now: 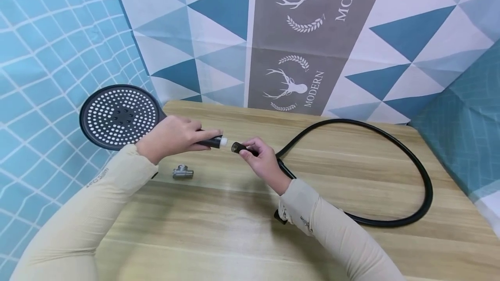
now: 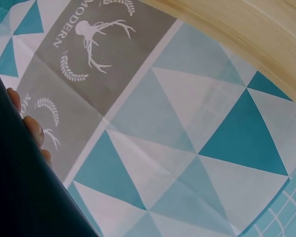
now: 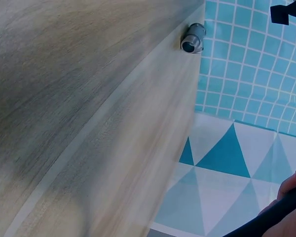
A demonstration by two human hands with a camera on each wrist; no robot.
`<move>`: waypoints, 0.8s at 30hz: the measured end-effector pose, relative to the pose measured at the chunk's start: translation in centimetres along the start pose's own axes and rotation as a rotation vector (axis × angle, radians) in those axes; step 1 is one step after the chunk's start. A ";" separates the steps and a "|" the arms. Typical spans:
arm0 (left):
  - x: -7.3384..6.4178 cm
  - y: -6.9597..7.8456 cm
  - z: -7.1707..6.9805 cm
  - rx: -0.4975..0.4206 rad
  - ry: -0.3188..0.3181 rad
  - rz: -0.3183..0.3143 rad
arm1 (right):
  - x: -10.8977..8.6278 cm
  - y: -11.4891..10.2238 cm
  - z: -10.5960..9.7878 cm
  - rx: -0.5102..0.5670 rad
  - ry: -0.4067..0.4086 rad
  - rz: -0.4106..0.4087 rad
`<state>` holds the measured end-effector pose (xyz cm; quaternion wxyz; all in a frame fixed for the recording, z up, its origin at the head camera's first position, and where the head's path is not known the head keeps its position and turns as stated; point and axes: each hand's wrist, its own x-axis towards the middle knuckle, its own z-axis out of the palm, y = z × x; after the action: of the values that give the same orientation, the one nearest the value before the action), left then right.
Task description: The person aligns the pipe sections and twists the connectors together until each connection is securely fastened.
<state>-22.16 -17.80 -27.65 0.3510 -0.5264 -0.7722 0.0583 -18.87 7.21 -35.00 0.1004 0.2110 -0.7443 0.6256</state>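
Observation:
My left hand [image 1: 177, 135] grips the handle of a black shower head [image 1: 123, 116], whose round face is dotted with pale holes. A white threaded tip [image 1: 223, 142] ends the handle. Facing it across a small gap is the open end [image 1: 236, 147] of a black shower hose [image 1: 426, 181], pinched between the thumb and fingers of my right hand [image 1: 262, 159]. In the left wrist view the shower head's dark back [image 2: 24, 182] fills the lower left, with fingertips [image 2: 34, 131] beyond it. The right wrist view catches the hose [image 3: 274, 217] and part of the right hand at its lower right.
A silver T-shaped valve [image 1: 182, 172] lies on the wooden table [image 1: 218, 237], below the left hand. The hose loops widely over the table's right side and passes behind the right sleeve [image 1: 332, 224]. Patterned sheets [image 1: 218, 73] line the back and sides.

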 end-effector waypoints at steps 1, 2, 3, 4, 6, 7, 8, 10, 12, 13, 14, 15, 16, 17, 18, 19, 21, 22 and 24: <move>0.0 0.0 0.0 0.005 -0.002 0.006 | 0.0 0.0 0.0 0.008 0.005 0.001; 0.1 0.1 0.0 0.013 -0.004 0.012 | 0.0 -0.1 0.1 0.015 0.009 0.002; 0.1 0.1 0.0 0.018 -0.006 0.018 | 0.0 -0.1 0.1 0.022 0.014 0.004; 0.2 0.1 0.0 0.023 -0.008 0.024 | 0.0 -0.1 0.2 0.031 0.018 0.011; 0.2 0.3 -0.1 0.036 -0.013 0.032 | -0.1 -0.1 0.3 0.043 0.027 0.020; 0.2 0.3 -0.1 0.040 -0.017 0.033 | 0.0 -0.1 0.4 0.048 0.029 0.025; 0.2 0.4 -0.2 0.044 -0.021 0.033 | -0.1 -0.1 0.5 0.047 0.033 0.027; 0.0 0.4 -0.2 0.047 -0.030 0.029 | 0.0 -0.2 0.6 0.048 0.036 0.046; -0.1 0.4 -0.2 0.048 -0.034 0.021 | 0.0 -0.3 0.6 0.038 0.037 0.059; -0.2 0.4 -0.2 0.048 -0.033 0.017 | 0.1 -0.3 0.7 0.028 0.036 0.063; -0.2 0.4 -0.2 0.049 -0.030 0.013 | 0.1 -0.4 0.7 0.014 0.036 0.065; -0.3 0.4 -0.2 0.048 -0.026 0.010 | 0.1 -0.5 0.7 0.009 0.035 0.070; -0.3 0.4 -0.1 0.046 -0.020 0.006 | 0.2 -0.6 0.7 0.001 0.035 0.071; -0.2 0.4 -0.1 0.043 -0.016 0.003 | 0.2 -0.7 0.7 -0.004 0.033 0.073; -0.1 0.4 -0.1 0.038 -0.012 0.001 | 0.2 -0.8 0.8 -0.008 0.032 0.075; 0.0 0.3 -0.1 0.032 -0.010 0.001 | 0.2 -0.9 0.8 -0.013 0.032 0.077; 0.1 0.3 -0.2 0.024 -0.008 -0.001 | 0.2 -1.2 0.8 -0.015 0.033 0.079; 0.2 0.3 -0.1 0.023 -0.005 0.000 | 0.1 -1.1 0.8 -0.018 0.036 0.077; 0.1 0.4 0.0 0.023 -0.002 0.002 | 0.1 -1.0 0.9 -0.027 0.045 0.068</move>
<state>-21.88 -17.51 -27.77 0.3564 -0.5229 -0.7713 0.0681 -18.45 6.19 -34.21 0.0988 0.1699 -0.7570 0.6232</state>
